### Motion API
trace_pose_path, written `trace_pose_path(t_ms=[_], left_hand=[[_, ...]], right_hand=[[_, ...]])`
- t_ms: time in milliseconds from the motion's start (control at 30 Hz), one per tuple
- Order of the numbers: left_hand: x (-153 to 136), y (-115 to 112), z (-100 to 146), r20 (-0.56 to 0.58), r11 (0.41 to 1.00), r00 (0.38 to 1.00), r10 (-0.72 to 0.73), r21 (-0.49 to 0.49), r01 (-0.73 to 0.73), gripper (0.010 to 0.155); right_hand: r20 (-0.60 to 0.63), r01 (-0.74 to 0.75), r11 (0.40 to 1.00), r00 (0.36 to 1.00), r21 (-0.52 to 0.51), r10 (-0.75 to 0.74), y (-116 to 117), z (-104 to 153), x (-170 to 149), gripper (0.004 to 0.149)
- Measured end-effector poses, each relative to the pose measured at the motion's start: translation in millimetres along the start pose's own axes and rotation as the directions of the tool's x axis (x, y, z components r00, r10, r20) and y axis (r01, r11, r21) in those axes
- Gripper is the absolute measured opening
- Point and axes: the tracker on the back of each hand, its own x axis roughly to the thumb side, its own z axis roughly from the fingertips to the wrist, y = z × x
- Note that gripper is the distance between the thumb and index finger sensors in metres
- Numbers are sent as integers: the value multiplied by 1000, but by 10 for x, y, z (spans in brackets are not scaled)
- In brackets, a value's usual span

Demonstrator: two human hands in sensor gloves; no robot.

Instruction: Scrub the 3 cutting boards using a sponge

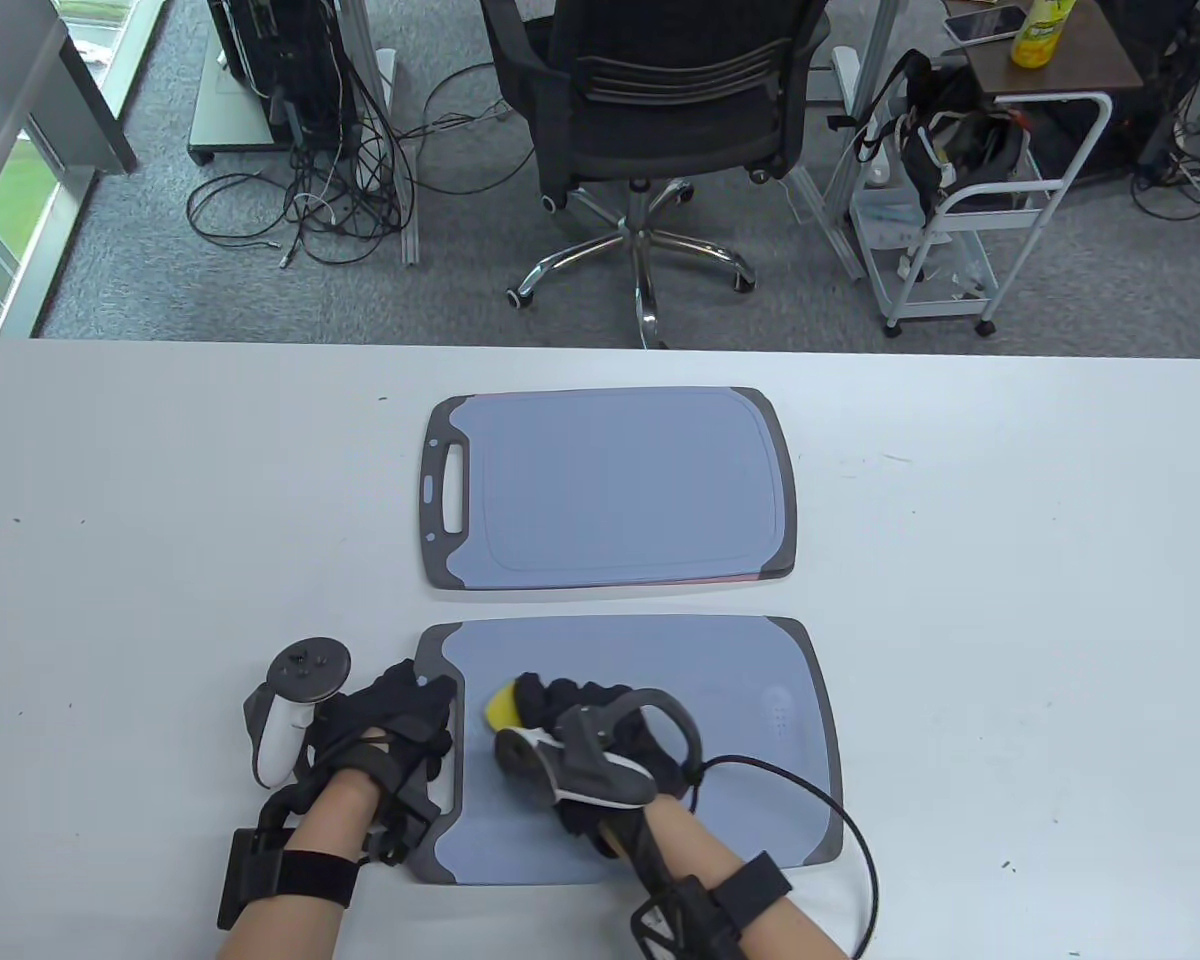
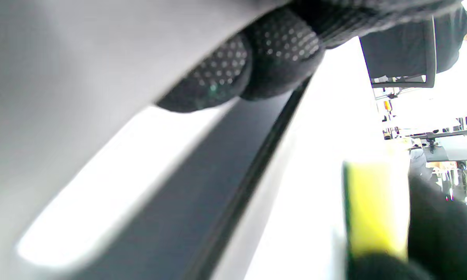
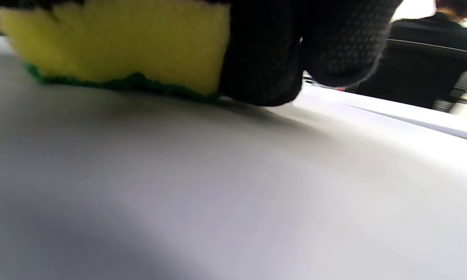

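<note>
Table view: on the white desk (image 1: 160,480), a black-gloved right hand (image 1: 600,730) grips a yellow sponge with a green scouring face (image 1: 503,707) on the left part of a blue-grey plastic cutting board with dark grey ends (image 1: 740,700) at the desk's near edge. The gloved left hand (image 1: 400,730) rests flat, fingers straight, on that board's dark handle end. A second matching cutting board (image 1: 610,490) lies mid-desk, just beyond the first.

Left wrist view: dotted fingertips (image 2: 280,50) press the board's dark rim; the sponge shows blurred at right.

Right wrist view: curled fingers (image 3: 264,50) hold the sponge, green face down on the board.

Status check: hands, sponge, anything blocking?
Right hand grips sponge on near cutting board. Left hand presses its handle end. Far cutting board untouched. Nothing blocking.
</note>
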Motion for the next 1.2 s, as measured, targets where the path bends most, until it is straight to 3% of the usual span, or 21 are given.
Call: trace_pose_path(t_ms=[100,200,233,300,367,433,500,533,600,667,767,833,933,1000,1133,1200], left_hand=[[0,-1,2,0,1000,1000,0,1,0,55],[-2,2,-1,-2,1000,1000,1,1,-1,55],[0,2,-1,-3,1000,1000,1,1,-1,55],[3,4,-3,-4,1000,1000,0,2,0,55],[3,4,-1,-4,1000,1000,-2,3,2,55],[1,4,-2,-4,1000,1000,-3,4,3,55],[-1,6,-4,-4,1000,1000,-3,4,3,55],[-2,6,-3,-4,1000,1000,-2,4,2,55],[-6,9,-3,-8,1000,1000,1,6,-1,55],[-7,8,-1,-12,1000,1000,7,7,-7,55],[-8,5,2,-10,1000,1000,12,7,-12,55],[-10,4,1,-12,1000,1000,15,7,-15,55],[-17,10,-5,-16,999,999,33,-5,-33,54],[-18,11,-5,-15,999,999,32,-3,-32,54],[-18,8,-2,-13,1000,1000,22,5,-22,54],[-17,8,-3,-13,1000,1000,22,5,-22,55]], right_hand=[[-200,13,999,980,32,-6,155,312,-764,68],[-413,90,993,909,79,-50,301,645,-1454,68],[-463,111,992,883,56,-73,315,724,-1521,69],[-449,107,993,890,40,-78,334,739,-1648,69],[-418,76,996,907,56,-46,296,615,-1447,70],[-224,97,993,971,74,-78,226,438,-1116,70],[-122,147,989,982,20,-144,129,279,-574,70],[0,140,990,990,33,-140,81,181,-256,70],[155,62,998,986,-3,-61,-23,73,442,71],[284,15,1000,959,-24,-8,-90,25,870,71],[302,5,999,953,-38,7,-116,5,1082,70],[295,18,999,956,-32,-8,-84,35,917,69],[157,13,1000,988,-11,-11,18,172,372,69],[13,15,1000,1000,7,-15,128,379,-215,69],[-300,40,999,953,15,-34,368,847,-1270,68],[-371,70,998,926,0,-65,415,974,-1528,69]])
